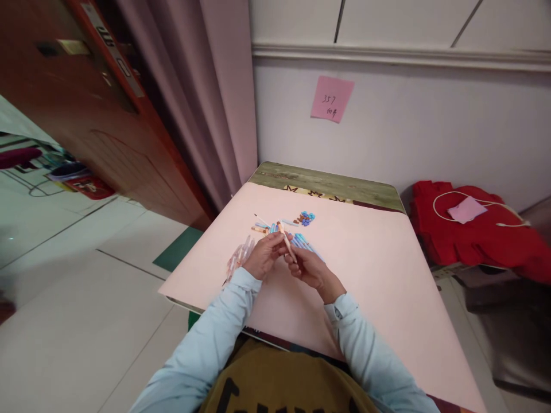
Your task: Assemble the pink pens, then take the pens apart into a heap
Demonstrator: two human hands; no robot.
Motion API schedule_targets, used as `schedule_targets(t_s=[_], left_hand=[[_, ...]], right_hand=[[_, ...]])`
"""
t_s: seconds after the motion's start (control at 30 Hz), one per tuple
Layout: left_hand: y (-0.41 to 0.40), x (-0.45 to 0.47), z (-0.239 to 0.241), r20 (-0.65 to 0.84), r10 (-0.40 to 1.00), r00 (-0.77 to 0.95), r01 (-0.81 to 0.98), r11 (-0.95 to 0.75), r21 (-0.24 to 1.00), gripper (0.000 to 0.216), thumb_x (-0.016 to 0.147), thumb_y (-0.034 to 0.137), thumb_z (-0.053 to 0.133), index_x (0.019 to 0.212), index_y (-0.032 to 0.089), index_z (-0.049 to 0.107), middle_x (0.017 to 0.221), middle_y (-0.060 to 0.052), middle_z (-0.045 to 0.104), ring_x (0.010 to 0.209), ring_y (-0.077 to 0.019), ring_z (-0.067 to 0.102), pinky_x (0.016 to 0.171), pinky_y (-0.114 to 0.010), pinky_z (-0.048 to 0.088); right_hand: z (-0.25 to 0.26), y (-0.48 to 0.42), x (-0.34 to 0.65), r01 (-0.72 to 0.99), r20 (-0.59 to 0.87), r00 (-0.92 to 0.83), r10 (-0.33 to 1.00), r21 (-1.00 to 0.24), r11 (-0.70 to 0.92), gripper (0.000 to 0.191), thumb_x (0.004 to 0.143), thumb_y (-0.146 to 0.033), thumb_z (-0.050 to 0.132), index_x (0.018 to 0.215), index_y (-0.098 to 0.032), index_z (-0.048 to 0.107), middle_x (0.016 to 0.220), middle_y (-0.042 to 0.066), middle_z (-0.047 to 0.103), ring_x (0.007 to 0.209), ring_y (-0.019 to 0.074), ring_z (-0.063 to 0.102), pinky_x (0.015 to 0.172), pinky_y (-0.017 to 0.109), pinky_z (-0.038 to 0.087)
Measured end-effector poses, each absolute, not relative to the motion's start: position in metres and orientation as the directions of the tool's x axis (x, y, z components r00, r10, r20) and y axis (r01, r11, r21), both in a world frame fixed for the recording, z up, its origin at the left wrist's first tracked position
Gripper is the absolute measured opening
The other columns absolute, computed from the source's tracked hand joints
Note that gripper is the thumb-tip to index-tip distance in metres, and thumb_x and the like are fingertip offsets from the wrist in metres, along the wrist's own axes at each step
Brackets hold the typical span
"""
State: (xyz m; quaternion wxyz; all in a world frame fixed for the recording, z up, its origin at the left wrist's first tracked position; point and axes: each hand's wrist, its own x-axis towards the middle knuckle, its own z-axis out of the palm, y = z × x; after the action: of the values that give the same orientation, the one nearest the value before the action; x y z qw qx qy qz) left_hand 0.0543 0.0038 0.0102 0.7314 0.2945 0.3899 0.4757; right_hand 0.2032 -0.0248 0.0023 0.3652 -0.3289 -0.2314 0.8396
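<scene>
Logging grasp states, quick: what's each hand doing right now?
Left hand: closed on the thin pen part.
Right hand: closed on the same pen part, lower end.

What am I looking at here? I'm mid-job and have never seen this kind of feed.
There is no machine: one camera sits on a person's head and looks down at their two bare hands. The left hand and right hand meet over a table covered by a pink sheet, both on a thin pen. Behind lie blue pen parts and a heap of small caps; clear tubes lie left. A pink note hangs on the wall.
</scene>
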Motion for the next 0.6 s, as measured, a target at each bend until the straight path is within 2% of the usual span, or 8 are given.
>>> schedule_targets(t_s=[0.13,0.23,0.3,0.4,0.5,0.6], left_hand=[[0.005,0.052,0.006,-0.283,0.915,0.287,-0.531,0.398,0.748,0.025,0.079,0.027,0.076,0.098,0.013,0.071,0.094,-0.01,0.073,0.08,-0.0145,0.068,0.074,-0.024,0.053],[0.004,0.053,0.005,-0.269,0.932,0.245,-0.55,0.362,0.753,0.028,0.078,0.026,0.077,0.101,0.011,0.071,0.092,-0.011,0.073,0.074,-0.0133,0.066,0.065,-0.021,0.052],[0.003,0.054,0.005,-0.271,0.943,0.194,-0.546,0.334,0.769,0.029,0.075,0.027,0.079,0.097,0.011,0.071,0.088,-0.01,0.073,0.067,-0.0113,0.063,0.057,-0.02,0.048],[0.0,0.057,0.008,-0.27,0.949,0.162,-0.514,0.314,0.798,0.032,0.071,0.033,0.081,0.092,0.011,0.071,0.083,-0.008,0.071,0.055,-0.0085,0.057,0.049,-0.021,0.043],[-0.001,0.059,0.009,-0.256,0.957,0.134,-0.473,0.289,0.833,0.031,0.069,0.036,0.081,0.084,0.011,0.07,0.079,-0.007,0.07,0.053,-0.0095,0.056,0.05,-0.023,0.042],[0.0,0.059,0.009,-0.243,0.969,0.05,-0.443,0.24,0.864,0.029,0.066,0.035,0.083,0.078,0.011,0.07,0.074,-0.007,0.069,0.061,-0.0126,0.06,0.059,-0.026,0.046]], right_hand=[[0.004,-0.026,0.2,-0.502,-0.348,-0.655,0.671,-0.463,-0.731,0.029,0.091,-0.044,0.065,0.084,-0.019,0.053,0.052,-0.011,0.027,0.041,0.0036,0.018,0.038,0.013,0.016],[0.004,-0.026,0.196,-0.508,-0.367,-0.642,0.674,-0.455,-0.732,0.026,0.093,-0.042,0.064,0.086,-0.018,0.055,0.05,-0.012,0.024,0.04,0.0031,0.015,0.037,0.012,0.013],[0.003,-0.025,0.195,-0.486,-0.405,-0.583,0.704,-0.52,-0.702,0.029,0.09,-0.044,0.066,0.088,-0.017,0.058,0.051,-0.012,0.031,0.039,0.0022,0.018,0.037,0.012,0.014],[0.001,-0.026,0.191,-0.392,-0.438,-0.428,0.791,-0.699,-0.599,0.038,0.084,-0.053,0.069,0.085,-0.015,0.064,0.054,-0.007,0.047,0.04,0.0022,0.028,0.037,0.015,0.019],[-0.003,-0.028,0.187,-0.255,-0.359,-0.254,0.898,-0.871,-0.42,0.043,0.077,-0.058,0.072,0.078,-0.016,0.067,0.057,-0.002,0.056,0.044,0.0051,0.04,0.041,0.018,0.028],[-0.006,-0.031,0.184,-0.11,-0.235,-0.101,0.967,-0.963,-0.246,0.043,0.071,-0.059,0.075,0.071,-0.017,0.066,0.057,0.0,0.059,0.046,0.0087,0.046,0.045,0.023,0.035]])
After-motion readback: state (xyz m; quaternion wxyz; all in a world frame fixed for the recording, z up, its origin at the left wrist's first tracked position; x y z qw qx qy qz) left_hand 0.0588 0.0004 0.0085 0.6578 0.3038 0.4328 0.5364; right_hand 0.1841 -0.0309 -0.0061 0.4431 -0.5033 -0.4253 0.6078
